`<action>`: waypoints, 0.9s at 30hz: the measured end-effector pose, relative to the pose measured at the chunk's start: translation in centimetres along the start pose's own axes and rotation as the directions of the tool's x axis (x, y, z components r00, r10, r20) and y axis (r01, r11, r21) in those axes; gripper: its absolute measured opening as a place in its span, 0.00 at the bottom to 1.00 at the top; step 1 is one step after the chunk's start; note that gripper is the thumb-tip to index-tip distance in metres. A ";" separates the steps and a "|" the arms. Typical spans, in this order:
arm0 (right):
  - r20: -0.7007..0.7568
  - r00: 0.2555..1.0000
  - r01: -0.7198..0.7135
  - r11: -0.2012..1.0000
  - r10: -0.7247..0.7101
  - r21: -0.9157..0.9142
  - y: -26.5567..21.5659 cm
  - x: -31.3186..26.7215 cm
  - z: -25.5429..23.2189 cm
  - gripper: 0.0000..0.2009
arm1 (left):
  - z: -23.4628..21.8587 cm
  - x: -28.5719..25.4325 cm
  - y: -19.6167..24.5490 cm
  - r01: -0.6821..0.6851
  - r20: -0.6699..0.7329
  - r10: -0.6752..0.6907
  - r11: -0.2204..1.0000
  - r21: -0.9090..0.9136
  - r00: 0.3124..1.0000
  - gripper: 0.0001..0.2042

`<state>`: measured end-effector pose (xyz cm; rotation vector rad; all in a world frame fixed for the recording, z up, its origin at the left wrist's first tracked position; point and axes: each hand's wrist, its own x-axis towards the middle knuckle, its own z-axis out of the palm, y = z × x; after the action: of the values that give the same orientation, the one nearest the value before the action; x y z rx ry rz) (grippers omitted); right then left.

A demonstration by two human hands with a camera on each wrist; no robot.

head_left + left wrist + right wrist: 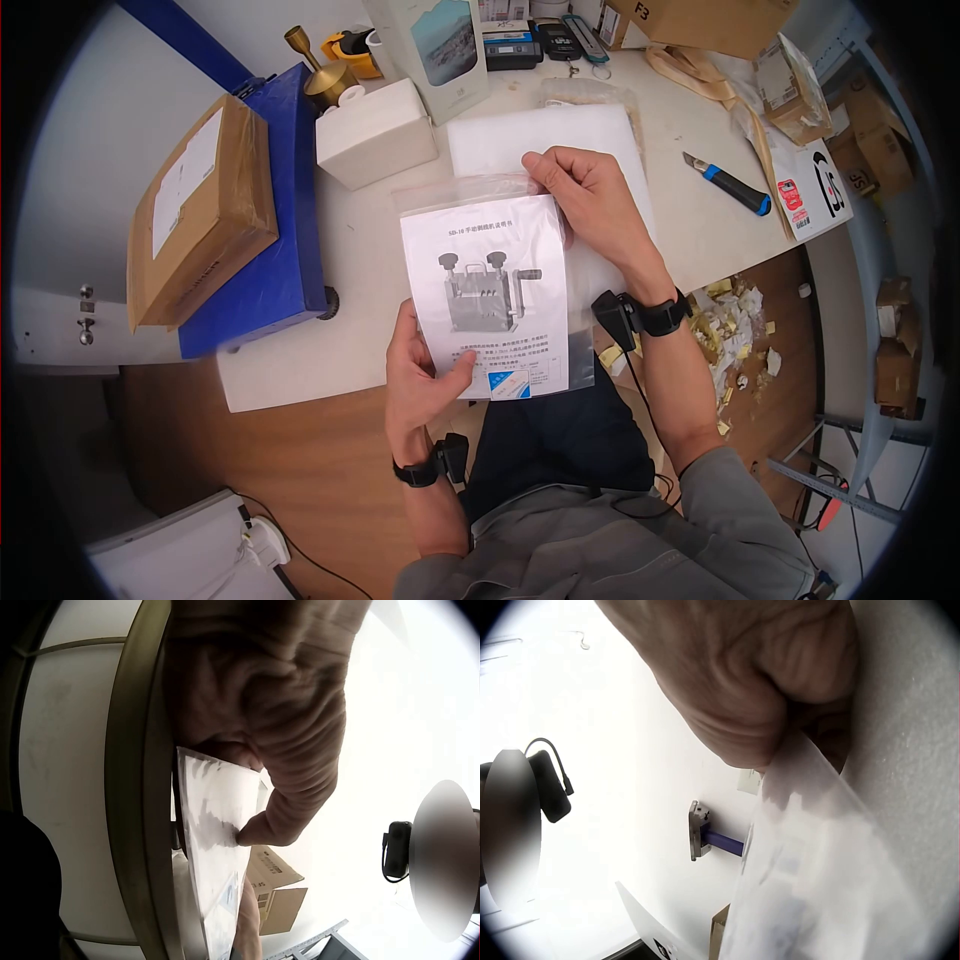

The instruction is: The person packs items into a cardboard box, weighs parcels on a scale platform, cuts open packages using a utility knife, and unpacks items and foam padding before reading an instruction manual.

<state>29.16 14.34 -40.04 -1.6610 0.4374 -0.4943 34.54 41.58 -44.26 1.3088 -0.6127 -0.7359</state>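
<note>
An instruction leaflet (482,265) in a clear plastic bag (582,360) is held up over the table's front edge. Its front has Chinese text, a picture of a small machine with a crank, and a blue-and-white label (510,384) at the bottom. My left hand (415,372) grips the lower left edge, thumb across the front and the other fingers behind. At the upper right corner, my right hand (592,205) pinches the bag between thumb and fingers. In the right wrist view the bag's plastic (817,825) runs out from the curled fingers.
White foam (490,140) lies on the table behind the leaflet, with a utility knife (728,183) to the right. A cardboard box (205,215) rests on a blue stand (300,220) at left. White boxes (375,135) stand at the back. Paper scraps (745,340) litter the floor.
</note>
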 end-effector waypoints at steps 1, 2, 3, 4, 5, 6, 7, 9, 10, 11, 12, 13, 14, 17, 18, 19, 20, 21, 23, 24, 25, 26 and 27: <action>0.001 1.000 0.000 1.000 0.000 0.004 0.0 0.0 0.0 0.21 | 0.0 0.0 0.0 0.000 0.000 0.000 1.000 0.000 1.000 0.32; 0.003 1.000 -0.001 1.000 0.001 0.007 0.1 0.0 0.0 0.21 | 0.0 0.0 0.0 0.000 -0.003 0.000 1.000 -0.005 1.000 0.32; 0.003 1.000 -0.001 1.000 0.001 0.007 0.0 0.0 0.0 0.21 | 0.1 0.0 0.0 0.000 -0.006 0.000 1.000 -0.009 1.000 0.32; 0.001 1.000 -0.015 1.000 0.015 0.010 -0.1 0.0 0.0 0.21 | 0.1 0.0 0.0 -0.001 -0.006 0.001 1.000 -0.010 1.000 0.32; 0.000 1.000 -0.029 0.999 0.029 0.013 -0.2 0.0 0.0 0.21 | 0.0 0.0 0.1 0.009 -0.007 -0.009 1.000 -0.002 1.000 0.32; 0.000 1.000 -0.029 1.000 0.029 0.013 -0.1 0.0 0.0 0.21 | 0.0 0.0 0.1 0.018 -0.008 -0.018 1.000 0.006 1.000 0.32; 0.000 1.000 -0.020 1.000 0.020 0.017 0.0 0.0 0.0 0.22 | 0.1 0.0 0.1 0.018 -0.008 -0.018 1.000 0.006 1.000 0.32; -0.002 1.000 -0.011 1.000 0.011 0.020 0.1 0.0 0.0 0.22 | 0.2 0.0 0.0 -0.006 -0.028 0.006 1.000 0.014 1.000 0.31; 0.005 1.000 -0.021 0.999 0.021 0.036 0.0 0.0 0.1 0.22 | 0.2 0.0 0.0 -0.006 -0.026 0.007 1.000 0.012 1.000 0.31; 0.010 0.999 -0.032 0.998 0.032 0.051 0.0 0.0 0.0 0.22 | 0.3 0.0 0.1 -0.008 -0.038 0.009 1.000 0.010 0.999 0.30; 0.007 0.999 -0.032 0.998 0.032 0.046 0.0 0.0 0.0 0.22 | 0.4 0.1 0.1 -0.010 -0.050 0.010 1.000 0.007 0.999 0.30; 0.008 1.000 -0.030 0.998 0.029 0.047 -0.1 0.0 0.0 0.22 | 0.4 0.1 0.0 -0.010 -0.045 0.011 1.000 0.003 0.999 0.30; 0.008 1.000 -0.027 0.999 0.026 0.047 -0.1 0.0 0.0 0.22 | 0.4 0.0 0.0 -0.008 -0.051 0.008 1.000 0.011 0.999 0.29; 0.008 1.000 -0.019 0.999 0.019 0.029 0.0 0.0 0.0 0.22 | 0.3 0.0 0.0 0.004 -0.051 -0.003 1.000 0.015 0.999 0.29; 0.006 1.000 -0.019 0.999 0.019 0.029 0.0 -0.1 0.0 0.22 | 0.2 0.0 0.1 0.015 -0.048 -0.014 1.000 0.015 0.999 0.28; 0.008 1.000 -0.019 0.999 0.019 0.034 -0.1 -0.1 0.0 0.22 | 0.2 0.0 0.0 0.015 -0.048 -0.015 1.000 0.015 0.999 0.28; 0.010 1.000 -0.018 0.999 0.018 0.040 -0.1 -0.1 0.0 0.22 | 0.2 0.1 0.0 -0.002 -0.046 0.002 1.000 0.010 0.999 0.28; 0.010 1.000 -0.018 0.999 0.018 0.041 -0.1 -0.1 0.0 0.22 | 0.2 0.1 0.0 -0.020 -0.045 0.020 1.000 0.005 0.999 0.28; 0.016 0.999 -0.040 0.998 0.039 0.051 -0.2 -0.1 0.0 0.22 | 0.3 0.1 -0.1 -0.024 -0.049 0.024 1.000 0.002 0.999 0.27; 0.015 0.999 -0.040 0.998 0.039 0.050 -0.2 -0.1 0.0 0.22 | 0.3 0.1 -0.1 -0.029 -0.053 0.028 1.000 -0.002 0.998 0.26; 0.015 0.999 -0.032 0.998 0.031 0.046 -0.1 -0.1 0.0 0.22 | 0.3 0.1 -0.1 -0.029 -0.053 0.029 1.000 -0.002 0.998 0.26; 0.015 1.000 -0.024 0.999 0.024 0.042 -0.1 0.0 0.0 0.22 | 0.3 0.1 -0.2 -0.036 -0.062 0.035 0.999 -0.012 0.997 0.25; 0.014 1.000 -0.024 0.999 0.024 0.041 -0.1 -0.1 0.0 0.22 | 0.4 0.1 -0.2 -0.043 -0.071 0.041 0.999 -0.023 0.997 0.24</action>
<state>29.12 14.40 -39.98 -1.6170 0.4341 -0.4715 34.31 41.22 -44.38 1.2903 -0.5714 -0.6581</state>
